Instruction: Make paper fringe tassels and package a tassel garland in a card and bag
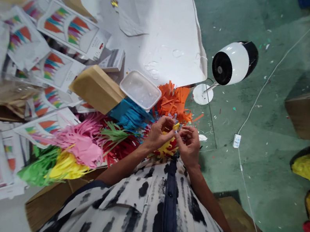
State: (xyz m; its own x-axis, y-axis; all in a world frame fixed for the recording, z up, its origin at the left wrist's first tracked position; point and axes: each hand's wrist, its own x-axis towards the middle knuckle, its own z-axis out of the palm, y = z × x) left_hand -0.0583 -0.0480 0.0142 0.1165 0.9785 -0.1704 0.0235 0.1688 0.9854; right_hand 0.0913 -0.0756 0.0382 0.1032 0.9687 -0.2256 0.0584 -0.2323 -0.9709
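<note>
Close in front of my shirt, my left hand (159, 135) and my right hand (189, 144) meet with fingertips pinched together. Between them is a small yellow piece (176, 126), with pale lilac bits beside it; its exact kind is too small to tell. Fringed yellow and red paper (165, 149) hangs just below the fingers, partly hidden by my hands. Beyond them lies a bundle of orange fringed paper (172, 101). Blue fringed paper (131, 116) is to the left of my left hand.
A clear plastic tub (141, 89) and a brown cardboard box (97, 88) stand left of the orange bundle. Pink fringe (84, 146) and printed white packages (71, 28) cover the left side. A fan (232, 63) stands on the green floor; a cable (261, 94) runs past it.
</note>
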